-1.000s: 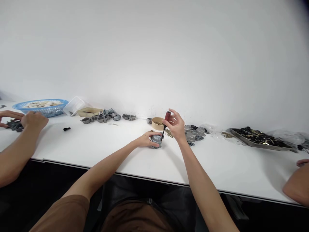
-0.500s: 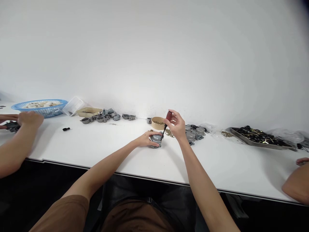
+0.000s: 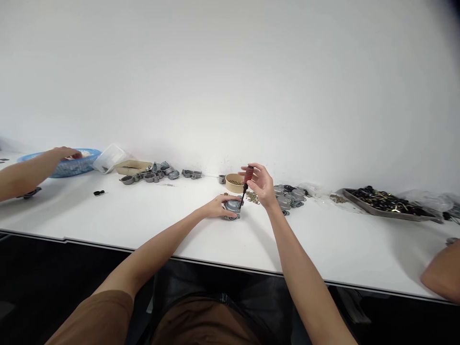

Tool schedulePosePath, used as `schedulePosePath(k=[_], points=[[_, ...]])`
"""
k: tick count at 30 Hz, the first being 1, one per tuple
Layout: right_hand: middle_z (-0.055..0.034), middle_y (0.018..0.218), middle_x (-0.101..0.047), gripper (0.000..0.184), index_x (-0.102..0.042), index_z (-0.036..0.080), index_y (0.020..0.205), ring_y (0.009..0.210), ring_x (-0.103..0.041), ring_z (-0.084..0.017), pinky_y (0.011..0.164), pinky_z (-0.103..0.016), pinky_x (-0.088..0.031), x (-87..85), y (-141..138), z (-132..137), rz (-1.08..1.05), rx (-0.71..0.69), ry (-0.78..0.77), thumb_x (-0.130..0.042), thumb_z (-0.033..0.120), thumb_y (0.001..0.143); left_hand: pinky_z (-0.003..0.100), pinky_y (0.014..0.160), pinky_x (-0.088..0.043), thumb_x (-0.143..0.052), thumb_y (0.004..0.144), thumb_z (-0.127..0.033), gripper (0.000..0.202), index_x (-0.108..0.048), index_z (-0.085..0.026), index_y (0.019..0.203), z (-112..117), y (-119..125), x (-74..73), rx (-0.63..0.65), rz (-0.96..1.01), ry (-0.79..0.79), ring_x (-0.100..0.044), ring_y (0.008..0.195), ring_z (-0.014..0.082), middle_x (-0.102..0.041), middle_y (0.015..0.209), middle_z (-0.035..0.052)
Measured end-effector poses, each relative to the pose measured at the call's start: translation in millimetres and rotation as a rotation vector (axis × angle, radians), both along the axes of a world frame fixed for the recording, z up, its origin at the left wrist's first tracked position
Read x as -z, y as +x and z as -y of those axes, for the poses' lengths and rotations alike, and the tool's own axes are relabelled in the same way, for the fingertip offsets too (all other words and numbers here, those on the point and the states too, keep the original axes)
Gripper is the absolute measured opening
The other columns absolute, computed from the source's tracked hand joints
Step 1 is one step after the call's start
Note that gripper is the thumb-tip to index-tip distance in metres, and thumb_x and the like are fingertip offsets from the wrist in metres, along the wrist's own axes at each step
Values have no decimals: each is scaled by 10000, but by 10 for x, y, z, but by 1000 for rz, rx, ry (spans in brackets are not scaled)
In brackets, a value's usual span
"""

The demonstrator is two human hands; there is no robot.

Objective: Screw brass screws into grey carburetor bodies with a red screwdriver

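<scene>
My left hand (image 3: pixel 216 207) lies closed around a small grey metal housing (image 3: pixel 233 207) resting on the white table (image 3: pixel 151 220). My right hand (image 3: pixel 262 186) grips a red-handled screwdriver (image 3: pixel 246 182) by its handle, fingers wrapped round it. The screwdriver stands nearly upright, its dark shaft tip touching the top of the housing. A round tan bowl of small brass screws (image 3: pixel 234 182) sits just behind the housing, with loose screws (image 3: pixel 252 197) scattered beside it.
Grey metal parts (image 3: pixel 289 198) pile right of my hand; more grey parts (image 3: pixel 154 173) lie left by the wall. A metal tray of black parts (image 3: pixel 388 203) sits far right. A co-worker's arm (image 3: pixel 32 167) reaches into a blue basket (image 3: pixel 68 163). Another person's arm (image 3: pixel 442 273) shows at right.
My fingers have shifted round the screwdriver handle, which stays on the housing. The co-worker at left has let go of a dark part and reached up to the blue basket.
</scene>
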State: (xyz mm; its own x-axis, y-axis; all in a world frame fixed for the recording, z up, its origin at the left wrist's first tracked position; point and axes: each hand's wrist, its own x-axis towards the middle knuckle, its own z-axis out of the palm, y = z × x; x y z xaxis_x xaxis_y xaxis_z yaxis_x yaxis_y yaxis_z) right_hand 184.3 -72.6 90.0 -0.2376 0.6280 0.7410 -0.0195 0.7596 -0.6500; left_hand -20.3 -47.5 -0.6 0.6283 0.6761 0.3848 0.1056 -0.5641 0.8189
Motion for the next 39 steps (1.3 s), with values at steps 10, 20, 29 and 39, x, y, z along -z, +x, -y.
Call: schedulePosePath(k=[10,20,29,39], points=[[-67,1147,-633,555,-560,285,1300,863,-679,-187,780,-349,-582,26,-36,-9,36,211,43,-754,432,801,383,984,-510,-878,706,-362,690,-647,-178,1330,12,7,-17,-7,-9,-27,-649,1108,257,-677,1261,126],[15,875,-579,601,-562,293,1286,705,-629,-153,736,-336,-582,37,-18,-44,-4,248,-20,-804,400,747,378,972,-522,-882,703,-355,686,-652,-202,1331,12,14,-14,-10,-2,-35,-645,1134,258,-660,1296,125],[-30,1015,-610,538,-533,283,1320,775,-661,-160,765,-333,-564,25,14,-8,25,81,-32,-728,350,824,402,989,-513,-879,700,-373,691,-651,-202,1329,23,11,-38,-22,-25,-26,-618,1161,272,-644,1320,127],[-8,995,-572,496,-576,294,1248,733,-601,-126,659,-269,-531,41,-31,-27,13,258,27,-750,377,791,395,1057,-462,-785,799,-464,661,-591,-245,1392,86,-52,-165,-23,-152,50,-559,1245,278,-602,1377,108]])
